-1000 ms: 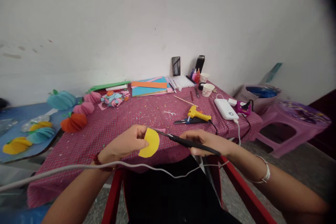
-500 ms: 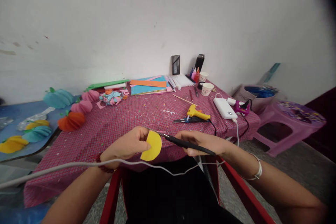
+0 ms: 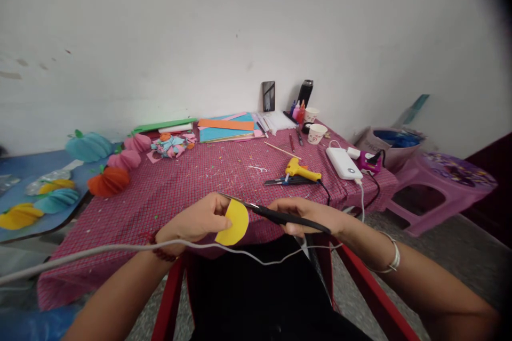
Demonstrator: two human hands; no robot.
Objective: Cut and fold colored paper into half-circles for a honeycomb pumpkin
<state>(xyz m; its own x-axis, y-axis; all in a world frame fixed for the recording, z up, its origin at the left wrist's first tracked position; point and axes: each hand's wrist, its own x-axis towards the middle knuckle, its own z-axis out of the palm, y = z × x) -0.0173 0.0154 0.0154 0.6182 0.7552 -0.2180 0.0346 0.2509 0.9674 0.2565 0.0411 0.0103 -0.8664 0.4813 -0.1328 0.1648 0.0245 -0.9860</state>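
Two hands: left point(image 3: 204, 217) pinching rounded yellow paper point(image 3: 236, 222); right point(image 3: 302, 214) gripping slim black-handled scissors point(image 3: 286, 217). One checked-cloth bench point(image 3: 200, 170).

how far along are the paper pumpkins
Several paper pumpkins look finished, green tops on. In hand: the left hand holds flat yellow paper, one edge rounded; the right hand holds scissors at it. Probably left: finishing and assembling that loose piece; the glue gun lies unheld. The total wanted isn't shown.
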